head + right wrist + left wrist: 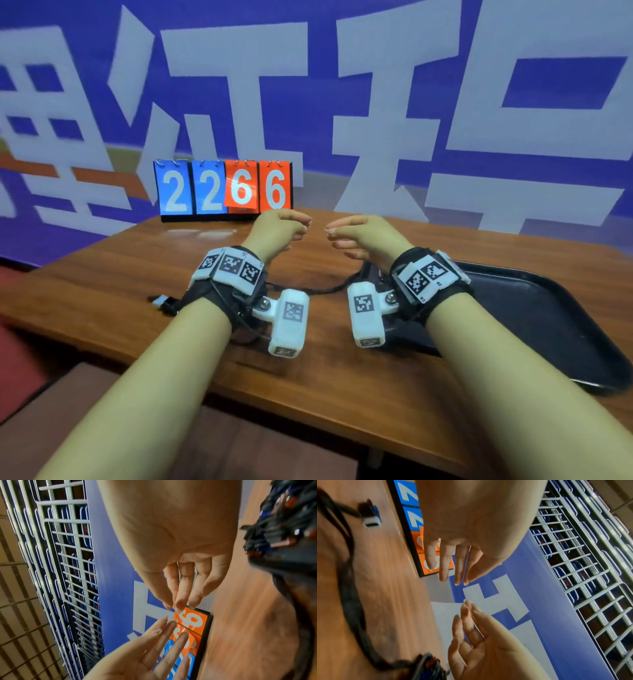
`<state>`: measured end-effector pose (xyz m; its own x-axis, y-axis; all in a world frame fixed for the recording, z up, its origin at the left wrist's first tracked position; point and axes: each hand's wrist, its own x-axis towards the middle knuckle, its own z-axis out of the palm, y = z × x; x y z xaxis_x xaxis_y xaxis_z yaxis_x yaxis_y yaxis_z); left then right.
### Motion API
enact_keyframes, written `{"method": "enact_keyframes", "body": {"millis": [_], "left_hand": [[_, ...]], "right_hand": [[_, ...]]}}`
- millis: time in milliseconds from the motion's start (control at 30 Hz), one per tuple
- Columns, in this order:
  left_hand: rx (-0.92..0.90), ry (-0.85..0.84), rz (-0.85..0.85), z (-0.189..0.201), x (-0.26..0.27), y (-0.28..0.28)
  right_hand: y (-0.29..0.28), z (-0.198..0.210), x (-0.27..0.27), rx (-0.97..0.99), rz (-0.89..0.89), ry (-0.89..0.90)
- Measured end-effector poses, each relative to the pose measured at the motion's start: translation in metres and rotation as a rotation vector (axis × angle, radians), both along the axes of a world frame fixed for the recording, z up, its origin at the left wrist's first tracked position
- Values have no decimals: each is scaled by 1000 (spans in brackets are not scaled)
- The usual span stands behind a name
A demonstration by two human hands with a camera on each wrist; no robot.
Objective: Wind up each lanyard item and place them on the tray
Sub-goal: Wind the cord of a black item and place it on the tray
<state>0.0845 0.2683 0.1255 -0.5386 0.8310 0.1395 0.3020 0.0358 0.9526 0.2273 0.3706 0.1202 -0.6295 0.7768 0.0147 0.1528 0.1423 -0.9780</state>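
My left hand [298,226] and right hand [337,232] hover above the table with straight, relaxed fingers pointing at each other, a small gap between the tips. Neither holds anything. A black lanyard cord [325,290] lies loose on the wood under my wrists. Its clip end [164,302] sits at the left. Its other end runs to a bundle of lanyards [373,274] at the left rim of the black tray [548,308]. The left wrist view shows the left hand [452,573], the cord [349,588] and the clip [370,516]. The right wrist view shows the right hand [178,599] and the bundle [283,527].
A flip scoreboard [224,187] reading 2266 stands at the table's back edge, just beyond my fingers. A blue banner wall rises behind the wooden table [171,246]. The tray lies on the table's right side, with its front corner near the table edge.
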Motion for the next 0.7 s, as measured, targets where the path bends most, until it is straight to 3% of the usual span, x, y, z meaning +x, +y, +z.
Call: {"method": "enact_keyframes", "body": {"millis": [267, 467, 700], "left_hand": [[-46, 24, 94, -11, -57, -38], [-59, 26, 135, -21, -77, -62], [-68, -22, 173, -35, -105, -90]], "right_hand": [[-41, -16, -68, 164, 264, -274], [-70, -18, -98, 291, 453, -385], [-96, -23, -130, 404, 558, -540]]}}
